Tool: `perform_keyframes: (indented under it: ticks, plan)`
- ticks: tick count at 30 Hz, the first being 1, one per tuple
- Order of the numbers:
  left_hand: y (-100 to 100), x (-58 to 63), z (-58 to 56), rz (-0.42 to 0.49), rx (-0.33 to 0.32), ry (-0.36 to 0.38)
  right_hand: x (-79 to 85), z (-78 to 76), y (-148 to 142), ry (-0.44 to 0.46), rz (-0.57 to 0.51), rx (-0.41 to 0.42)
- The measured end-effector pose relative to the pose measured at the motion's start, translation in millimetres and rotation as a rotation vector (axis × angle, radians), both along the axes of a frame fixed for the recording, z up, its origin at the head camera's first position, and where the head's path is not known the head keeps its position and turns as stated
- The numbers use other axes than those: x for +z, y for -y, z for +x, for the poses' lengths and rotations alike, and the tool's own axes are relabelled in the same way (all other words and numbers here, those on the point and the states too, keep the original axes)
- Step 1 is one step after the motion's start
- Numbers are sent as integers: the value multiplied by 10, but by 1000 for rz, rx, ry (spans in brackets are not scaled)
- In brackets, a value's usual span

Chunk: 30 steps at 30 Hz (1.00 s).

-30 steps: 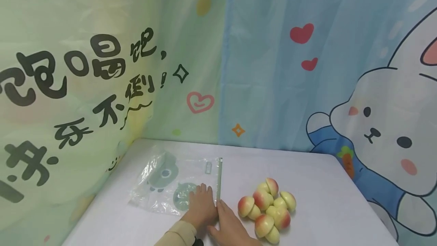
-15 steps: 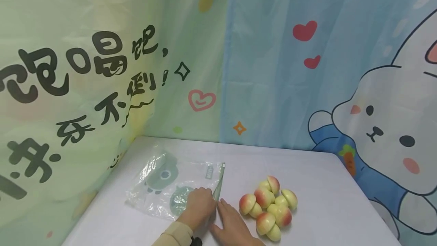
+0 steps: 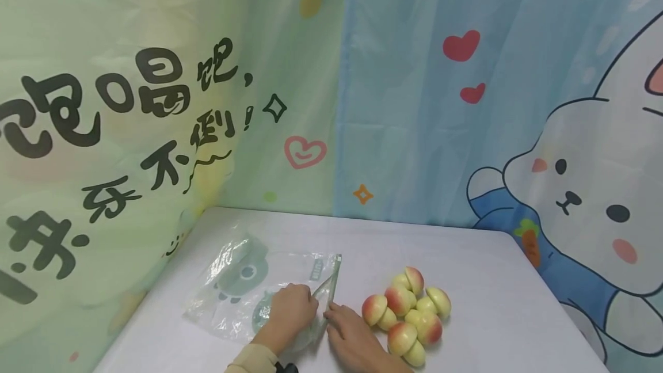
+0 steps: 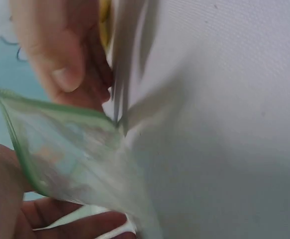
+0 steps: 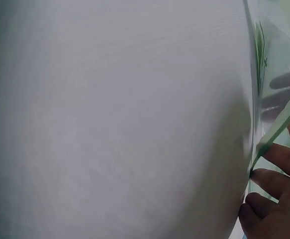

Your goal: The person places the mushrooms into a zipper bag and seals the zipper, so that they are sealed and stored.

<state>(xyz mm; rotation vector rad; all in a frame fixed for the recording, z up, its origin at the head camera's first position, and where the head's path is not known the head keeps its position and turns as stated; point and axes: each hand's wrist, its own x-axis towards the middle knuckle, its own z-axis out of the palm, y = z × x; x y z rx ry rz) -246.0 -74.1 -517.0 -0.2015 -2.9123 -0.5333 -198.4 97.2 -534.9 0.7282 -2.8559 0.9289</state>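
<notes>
Both our hands are clamped: the left hand (image 3: pixel 292 309) and right hand (image 3: pixel 354 335) each pinch one lip of the clear zip bag (image 3: pixel 248 301), its mouth parted between them. We see its body spread leftward on the desk (image 3: pixel 492 298), while the mushroom-shaped pieces (image 3: pixel 415 318) cluster just beside our right hand, the nearer one.

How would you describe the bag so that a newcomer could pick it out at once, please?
Start at the white table and look left of the red and yellow pieces. The bag lies there, the left hand and right hand at its green-edged mouth. Unlike the rounded pieces, it is clear plastic with green prints.
</notes>
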Motion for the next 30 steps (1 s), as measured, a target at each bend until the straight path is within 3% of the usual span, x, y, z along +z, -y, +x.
perform_keyframes:
  ticks: [7, 12, 18, 26, 30]
  plan:
    - [172, -24, 16, 293, 73, -32, -19, 5, -9, 34, 82, 30]
    - [242, 0, 15, 501, 131, -101, -61, -5, -13, 38, 160, 63]
    - [217, 32, -32, 732, 101, -168, -84, 13, -67, 58, 138, 41]
    - [206, -71, -19, 900, 127, -289, -110, 11, -43, 48, 102, 52]
    - [192, -117, -9, 936, 80, -378, -131, 4, -45, 47, 102, 51]
